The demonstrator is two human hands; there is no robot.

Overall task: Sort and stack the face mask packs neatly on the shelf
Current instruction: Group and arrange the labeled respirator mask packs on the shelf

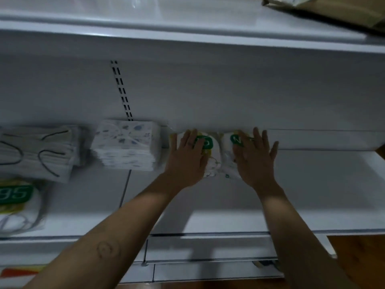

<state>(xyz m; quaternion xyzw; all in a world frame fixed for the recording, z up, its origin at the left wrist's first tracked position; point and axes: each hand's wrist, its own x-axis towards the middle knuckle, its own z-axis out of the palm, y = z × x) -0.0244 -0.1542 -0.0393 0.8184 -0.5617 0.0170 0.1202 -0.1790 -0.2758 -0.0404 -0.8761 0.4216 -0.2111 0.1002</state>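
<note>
Both hands are pressing down flat with fingers spread wide, gripping nothing. The left hand (187, 157) is resting on the left pack (207, 142) and the right hand (255, 157) on the right pack (236, 140), probably to square the green-labelled pair side by side against the back wall. Both packs are sitting close together, just right of the patterned stack (127, 144). Left of that stack a grey stack (37, 151) with dark ear loops is lying. Further left and forward of it, a loose pack (16, 201) with the same green label is sitting near the front edge of the shelf (312, 184), likely next to join the pair.
</note>
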